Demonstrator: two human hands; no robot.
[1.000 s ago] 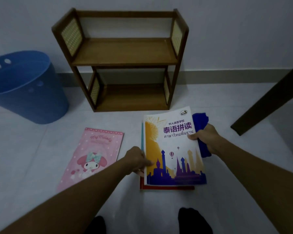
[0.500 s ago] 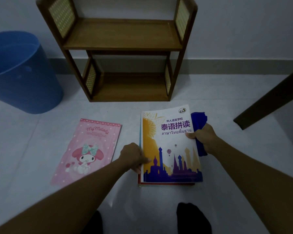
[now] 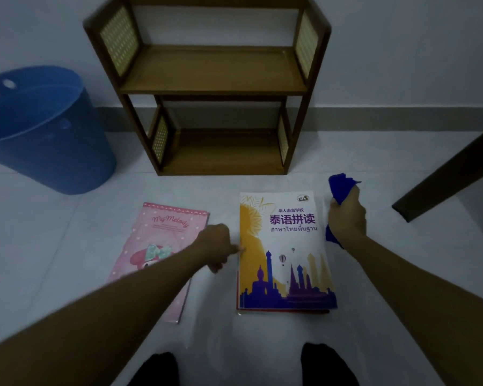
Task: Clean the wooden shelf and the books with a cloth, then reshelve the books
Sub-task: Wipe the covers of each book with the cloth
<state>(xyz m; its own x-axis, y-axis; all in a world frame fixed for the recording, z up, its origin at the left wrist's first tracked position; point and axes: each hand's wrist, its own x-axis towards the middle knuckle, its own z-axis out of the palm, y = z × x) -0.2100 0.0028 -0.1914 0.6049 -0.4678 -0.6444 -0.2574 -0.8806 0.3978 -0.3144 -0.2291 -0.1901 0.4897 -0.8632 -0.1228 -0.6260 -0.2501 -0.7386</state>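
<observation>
Head view: the right hand [image 3: 346,215] has come off the right edge of the top book [image 3: 285,246], where its thumb lay half a second ago. It now sits just beside the book at about 2 o'clock from the cover, fingers curled tight round the bunched blue cloth [image 3: 339,186]. The left hand [image 3: 216,243] stays at the book's left edge, at 9 o'clock, fingers curled and one fingertip touching the cover. Whether it pinches the edge or only steadies it I cannot tell.

My reading is that the cloth is being brought into place for a wipe of the cover, so the book cleaning is only beginning.

The top book lies flat on the floor [image 3: 67,246] on a red book [image 3: 285,311], squarely stacked, its glossy cover white and yellow with a purple skyline. A pink book [image 3: 162,238] lies flat at 9 o'clock, partly under the left forearm. The wooden shelf [image 3: 215,71] stands at 12 o'clock against the wall, both boards bare — nothing is reshelved yet.
</observation>
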